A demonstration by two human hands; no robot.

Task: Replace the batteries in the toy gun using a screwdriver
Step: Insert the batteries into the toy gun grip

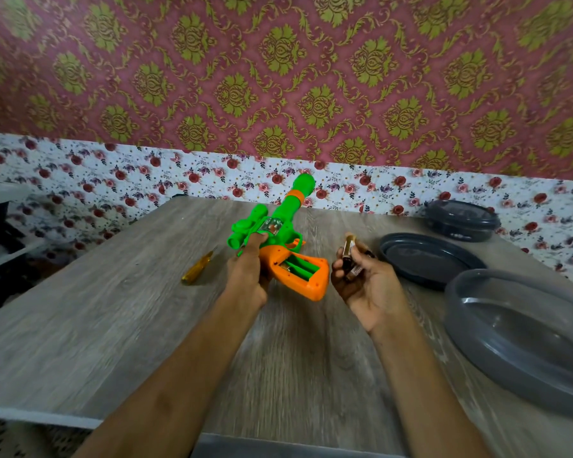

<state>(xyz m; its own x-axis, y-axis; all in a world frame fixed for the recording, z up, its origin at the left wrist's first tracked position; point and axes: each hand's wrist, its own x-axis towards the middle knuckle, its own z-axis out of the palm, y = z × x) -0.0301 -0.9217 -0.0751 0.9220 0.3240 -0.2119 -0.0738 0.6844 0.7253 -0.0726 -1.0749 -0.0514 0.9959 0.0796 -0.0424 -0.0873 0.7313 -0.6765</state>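
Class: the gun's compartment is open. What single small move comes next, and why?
Probably move the right hand to the toy gun and seat one of its batteries in the open compartment: the left hand grips the gun, and the screwdriver lies aside.

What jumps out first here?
The bright green-and-orange toy gun at the centre of the table, held in the left-hand grip, with its handle compartment open. Beside it, the right-hand grip holds batteries. A yellow screwdriver lies left of the gun.
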